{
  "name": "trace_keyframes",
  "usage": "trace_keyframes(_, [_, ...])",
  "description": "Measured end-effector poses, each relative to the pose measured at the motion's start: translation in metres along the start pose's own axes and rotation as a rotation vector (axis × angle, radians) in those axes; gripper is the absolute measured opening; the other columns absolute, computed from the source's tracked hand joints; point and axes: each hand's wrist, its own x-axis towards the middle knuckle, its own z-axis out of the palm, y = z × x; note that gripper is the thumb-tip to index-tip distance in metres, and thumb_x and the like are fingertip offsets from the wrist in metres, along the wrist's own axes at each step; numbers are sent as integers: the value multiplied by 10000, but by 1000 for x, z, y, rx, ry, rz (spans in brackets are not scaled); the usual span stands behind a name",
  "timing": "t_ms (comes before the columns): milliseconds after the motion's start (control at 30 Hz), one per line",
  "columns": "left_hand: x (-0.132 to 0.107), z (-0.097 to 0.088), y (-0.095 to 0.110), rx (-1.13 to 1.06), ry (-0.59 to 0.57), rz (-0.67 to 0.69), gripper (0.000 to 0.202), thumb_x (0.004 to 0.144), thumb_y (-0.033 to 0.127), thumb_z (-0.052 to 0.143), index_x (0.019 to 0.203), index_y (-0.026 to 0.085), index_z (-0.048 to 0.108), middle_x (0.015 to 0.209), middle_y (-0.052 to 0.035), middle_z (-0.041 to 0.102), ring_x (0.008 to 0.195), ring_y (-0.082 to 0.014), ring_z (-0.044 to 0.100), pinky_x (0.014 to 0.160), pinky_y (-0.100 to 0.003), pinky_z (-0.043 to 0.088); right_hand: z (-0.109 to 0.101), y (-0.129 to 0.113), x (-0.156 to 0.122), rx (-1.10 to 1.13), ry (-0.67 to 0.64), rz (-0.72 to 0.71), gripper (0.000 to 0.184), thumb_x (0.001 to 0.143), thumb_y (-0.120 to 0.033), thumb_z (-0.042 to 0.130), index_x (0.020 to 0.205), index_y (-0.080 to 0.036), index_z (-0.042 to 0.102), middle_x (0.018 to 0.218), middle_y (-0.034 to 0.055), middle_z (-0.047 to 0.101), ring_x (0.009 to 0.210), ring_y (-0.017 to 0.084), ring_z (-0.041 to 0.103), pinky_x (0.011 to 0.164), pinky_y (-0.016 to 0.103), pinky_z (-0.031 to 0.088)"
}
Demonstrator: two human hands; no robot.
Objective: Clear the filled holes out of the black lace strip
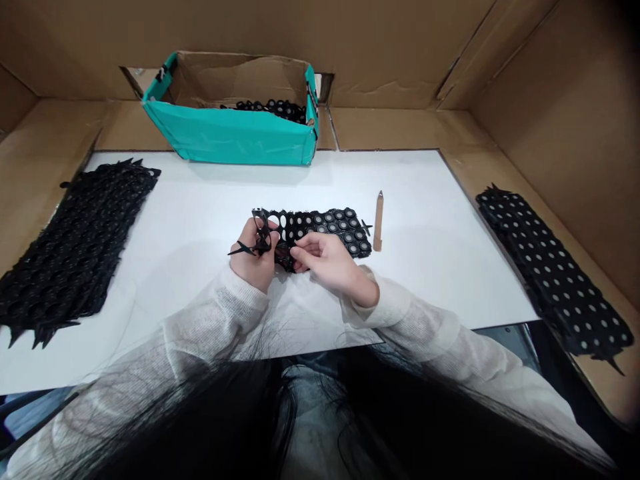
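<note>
Seemingly part-done, with ringed cells (349,237) remaining rightward, the black perforated sheet (320,220) lies on the counter (430,287), fingers of the left hand (253,267) gripping its open-holed end, the right hand (333,265) pinching its near edge.

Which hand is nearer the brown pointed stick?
Right. The right hand is left of the stick, touching the black sheet; the left hand, farther left, holds the sheet's left end.
</note>
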Motion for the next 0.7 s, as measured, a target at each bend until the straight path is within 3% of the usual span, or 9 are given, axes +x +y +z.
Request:
trace_keyframes(167, [0, 1, 1, -61, -23, -54, 201, 818, 356, 543, 901, 174, 530, 804, -16, 592, 590, -87, 559, 543, -200, 478, -1, -4, -3, -209, 32, -129, 138, 807, -293, 500, 751, -170, 526, 662, 10, 580, 589, 117, 567, 573, 266, 470])
trace_keyframes(300, [0, 5, 5, -188, 1, -107, 236, 790, 384, 583, 869, 174, 509, 705, 14, 549, 542, -76, 554, 531, -193, 495, 1, -6, -3, -381, 145, -200, 131, 828, -246, 432, 736, -178, 496, 646, 4, 541, 598, 112, 519, 577, 258, 426])
trace_keyframes(500, [-1, 16, 4, -452, 25, -330, 365, 716, 473, 641, 878, 203, 455, 554, 61, 474, 432, -87, 512, 352, -181, 430, 0, -3, 7, -34, 207, 37, 168, 879, -290, 364, 756, -196, 430, 666, -4, 458, 469, 81, 453, 417, 229, 403])
trace_keyframes(700, [-4, 24, 9, -549, 3, -430, 375, 696, 465, 647, 867, 222, 419, 496, 85, 432, 369, -96, 469, 299, -208, 414, 8, 0, 8, 86, 317, 43, 163, 889, -292, 348, 763, -204, 403, 677, -20, 413, 464, 69, 445, 427, 220, 437])
